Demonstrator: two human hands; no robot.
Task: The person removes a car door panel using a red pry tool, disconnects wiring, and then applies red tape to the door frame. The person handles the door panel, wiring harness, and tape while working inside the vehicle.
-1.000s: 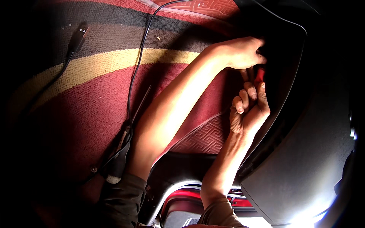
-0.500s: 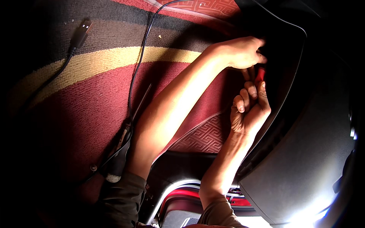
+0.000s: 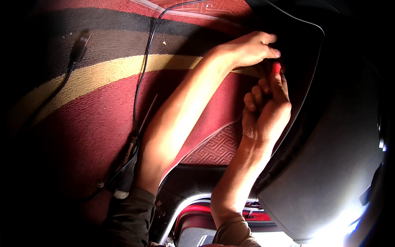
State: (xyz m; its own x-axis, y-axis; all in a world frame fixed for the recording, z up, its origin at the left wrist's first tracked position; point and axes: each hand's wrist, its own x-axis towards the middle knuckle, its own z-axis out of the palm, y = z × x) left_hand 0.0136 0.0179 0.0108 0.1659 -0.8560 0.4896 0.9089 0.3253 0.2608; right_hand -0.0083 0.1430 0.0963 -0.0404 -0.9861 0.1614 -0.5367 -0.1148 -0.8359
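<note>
Both sit slightly farther off vs. earlier: R hand (image 3: 270,108) pinches smooth red piece (image 3: 276,68), far right; L hand (image 3: 252,49) half-curled just beyond, grip can't tell; textured striped carpet (image 3: 94,99) left.

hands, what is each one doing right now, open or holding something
Left hand: thumb and finger reach into the dark; cannot tell whether it holds anything.
Right hand: closed, pinching a small red object.
</note>
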